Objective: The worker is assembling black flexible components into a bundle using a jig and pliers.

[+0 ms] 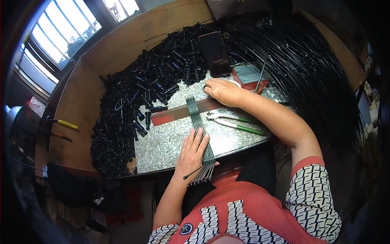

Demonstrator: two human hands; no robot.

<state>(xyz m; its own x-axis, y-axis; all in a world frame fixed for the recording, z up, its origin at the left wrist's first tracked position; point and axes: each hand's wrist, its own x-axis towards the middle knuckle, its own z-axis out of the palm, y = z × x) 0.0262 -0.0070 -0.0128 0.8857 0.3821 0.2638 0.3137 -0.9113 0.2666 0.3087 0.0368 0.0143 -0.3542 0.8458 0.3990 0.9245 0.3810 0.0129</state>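
Observation:
A flat row of thin black cables [196,118] lies side by side across a red-brown metal bar [174,114]. Their lower ends, with small dark tips, overhang the near table edge. Across them rests my left hand [191,151], fingers on top and what looks like the thumb tip showing past the right side, so it grips the row. One cable end sticks out aslant over that wrist. My right hand [222,92] is closed above the far right end of the bar, below a black phone [214,54]. Whatever its fingertips hold is too small and hidden to name.
Green-handled pincers [235,123] lie right of the cables on the metal tabletop [162,150]. Black tubular fittings [142,81] are heaped left and behind. A red box [250,76] stands by the phone. Long black cables [296,57] pile up at right. Wooden boards [77,118] wall the table.

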